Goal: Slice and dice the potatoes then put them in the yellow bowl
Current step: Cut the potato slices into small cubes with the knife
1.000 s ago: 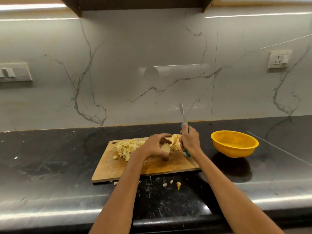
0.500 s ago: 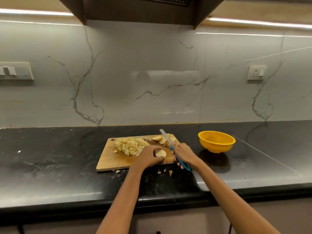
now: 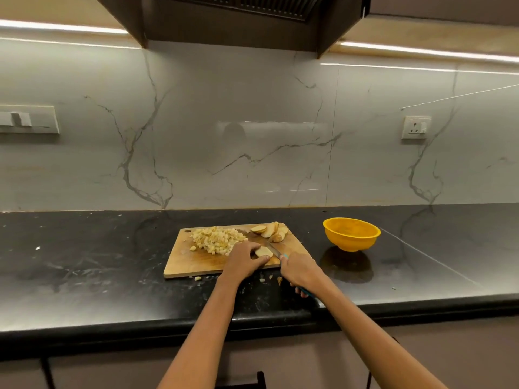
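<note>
A wooden cutting board (image 3: 179, 263) lies on the black counter. A heap of diced potato (image 3: 217, 239) covers its far left part, and several potato slices (image 3: 271, 230) lie at its far right corner. My left hand (image 3: 243, 259) pinches a potato piece (image 3: 263, 251) near the board's front edge. My right hand (image 3: 300, 272) grips a knife with a teal handle (image 3: 304, 292); its blade (image 3: 273, 248) rests against the right side of that piece. The yellow bowl (image 3: 351, 237) stands to the right of the board, with nothing visible inside.
A few potato bits (image 3: 198, 278) lie on the black counter (image 3: 84, 262) just in front of the board. The marble backsplash carries a switch plate (image 3: 28, 119) at left and a socket (image 3: 415, 127) at right. A hood hangs overhead.
The knife has come down from upright to lie against the potato piece under my left hand. The camera has pulled back and tilted up, showing more wall and hood.
</note>
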`<state>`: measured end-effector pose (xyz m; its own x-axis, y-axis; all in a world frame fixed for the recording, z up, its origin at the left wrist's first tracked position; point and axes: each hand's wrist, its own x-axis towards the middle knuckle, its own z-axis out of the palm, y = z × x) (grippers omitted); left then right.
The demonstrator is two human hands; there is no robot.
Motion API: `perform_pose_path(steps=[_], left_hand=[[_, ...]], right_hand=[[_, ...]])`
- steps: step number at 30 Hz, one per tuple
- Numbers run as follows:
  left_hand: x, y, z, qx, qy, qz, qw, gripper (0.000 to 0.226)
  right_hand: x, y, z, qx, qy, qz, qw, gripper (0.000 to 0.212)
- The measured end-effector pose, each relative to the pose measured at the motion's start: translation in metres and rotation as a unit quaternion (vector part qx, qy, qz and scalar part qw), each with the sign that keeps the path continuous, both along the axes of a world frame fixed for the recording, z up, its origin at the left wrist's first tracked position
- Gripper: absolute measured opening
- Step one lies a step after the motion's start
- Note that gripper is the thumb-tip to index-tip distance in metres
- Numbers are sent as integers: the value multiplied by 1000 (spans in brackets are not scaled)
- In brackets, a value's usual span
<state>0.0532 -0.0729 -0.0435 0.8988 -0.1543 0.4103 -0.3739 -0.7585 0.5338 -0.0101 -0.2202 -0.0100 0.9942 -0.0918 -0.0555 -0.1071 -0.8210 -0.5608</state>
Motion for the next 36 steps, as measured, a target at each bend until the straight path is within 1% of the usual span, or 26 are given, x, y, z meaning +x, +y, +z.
perform_pose_path(steps=[2, 6, 8, 10, 12, 15, 18, 21, 24, 28, 31, 34, 36], left_hand=[[2, 0, 0, -1, 2, 0, 1000, 51], [5, 0, 1, -1, 3, -6, 1000, 50], [6, 1, 2, -1, 1, -8, 1000, 49], [5, 0, 2, -3, 2, -6, 1000, 49], [5, 0, 3, -4, 3, -5, 1000, 49], [2, -2, 3, -5, 2, 4, 1000, 49], [0, -1, 2, 1, -2, 10, 1000, 49], [-3, -1, 1, 0, -4, 8, 1000, 49], [-3, -1, 1, -1, -9, 10, 1000, 48], [-2, -1, 0, -32, -8, 17, 999, 44], [-1, -1, -1, -33, -13, 24, 999, 42], [0, 0, -1, -32, -15, 23, 999, 42], [1, 0, -1, -39, -14, 17, 999, 42]], right_hand=[[-1, 2, 1, -24, 1, -1, 1000, 49], [0, 12, 5, -71, -29, 16, 997, 41], [2, 17, 10, -97, -17, 34, 995, 37], [1, 20, 15, -96, 4, 37, 995, 36], [-2, 20, 18, -92, 6, 37, 995, 34], [-16, 16, 20, -104, 5, 48, 993, 35], [-37, 8, 19, -139, 14, 56, 989, 37], [-52, -4, 11, -176, -11, 61, 982, 37], [-58, -14, 2, -158, -42, 35, 986, 41], [-54, -18, -1, -101, -71, 8, 992, 45], [-45, -13, 2, -75, -64, 12, 995, 44], [-35, -2, 7, -83, -53, 40, 994, 42], [-28, 5, 8, -82, -35, 46, 995, 46]])
